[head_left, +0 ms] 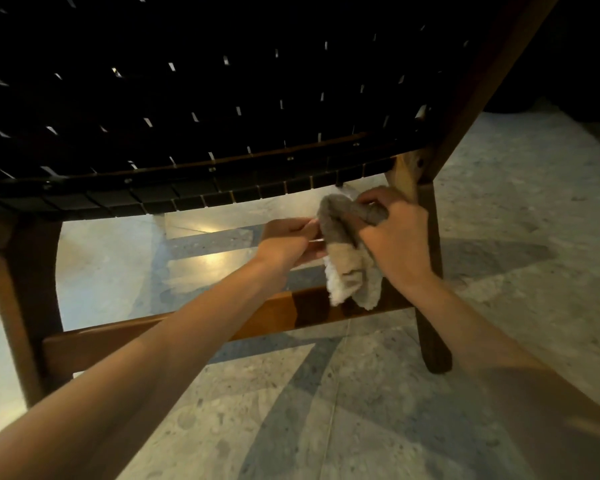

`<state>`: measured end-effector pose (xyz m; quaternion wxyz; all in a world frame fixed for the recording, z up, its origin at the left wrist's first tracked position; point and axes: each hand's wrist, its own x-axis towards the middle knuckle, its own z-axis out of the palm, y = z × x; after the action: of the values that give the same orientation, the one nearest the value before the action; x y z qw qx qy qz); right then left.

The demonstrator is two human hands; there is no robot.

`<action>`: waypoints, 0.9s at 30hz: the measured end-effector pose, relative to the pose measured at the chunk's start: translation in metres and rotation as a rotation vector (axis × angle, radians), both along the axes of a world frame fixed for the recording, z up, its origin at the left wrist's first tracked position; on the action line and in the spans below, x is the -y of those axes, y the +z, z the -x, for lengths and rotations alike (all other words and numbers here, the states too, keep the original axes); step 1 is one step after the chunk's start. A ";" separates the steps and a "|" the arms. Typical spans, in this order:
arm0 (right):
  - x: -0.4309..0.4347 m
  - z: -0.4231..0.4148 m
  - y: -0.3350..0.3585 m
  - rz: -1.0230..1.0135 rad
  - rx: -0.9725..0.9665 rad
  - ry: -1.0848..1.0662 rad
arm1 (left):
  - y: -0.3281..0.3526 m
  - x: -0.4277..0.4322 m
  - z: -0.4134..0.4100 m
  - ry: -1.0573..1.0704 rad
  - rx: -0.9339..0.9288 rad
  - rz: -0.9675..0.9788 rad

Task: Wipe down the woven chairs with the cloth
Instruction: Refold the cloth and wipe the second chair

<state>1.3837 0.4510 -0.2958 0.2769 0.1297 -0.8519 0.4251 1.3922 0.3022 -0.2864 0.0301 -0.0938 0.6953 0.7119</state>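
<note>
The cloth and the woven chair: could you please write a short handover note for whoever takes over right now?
Left hand: pinching the edge of the cloth.
Right hand: closed on the bunched top of the cloth, close to the chair's leg.
The cloth hangs in the air below the woven seat edge, above the lower crossbar, apparently not pressed on any surface.
Done: cannot be judged from this view.
Left: probably regrip the cloth, then wipe the seat, frame, leg and crossbar.

Speckled terrazzo floor (pixel 361 410) — pale, glossy, crossed by dark shadow bands (pixel 302 379) and warm light glare (pixel 219 258).
</note>
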 end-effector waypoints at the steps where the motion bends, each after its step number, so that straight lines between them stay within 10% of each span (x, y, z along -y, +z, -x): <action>1: 0.003 -0.003 -0.003 0.051 0.033 0.051 | 0.002 -0.002 -0.001 0.005 0.020 -0.063; 9: 0.010 -0.010 -0.025 0.300 0.294 0.260 | -0.008 0.009 -0.002 -0.126 0.058 -0.143; 18: 0.011 0.029 -0.039 0.306 -0.032 -0.364 | -0.032 0.023 0.026 -0.188 -0.218 0.476; 27: 0.028 0.084 -0.037 0.301 -0.169 -0.461 | -0.044 0.051 0.045 -0.036 -0.437 0.824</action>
<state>1.2993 0.4235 -0.3331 0.4522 -0.0749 -0.7602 0.4604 1.3468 0.2512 -0.3308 -0.1445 0.0662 0.9116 0.3790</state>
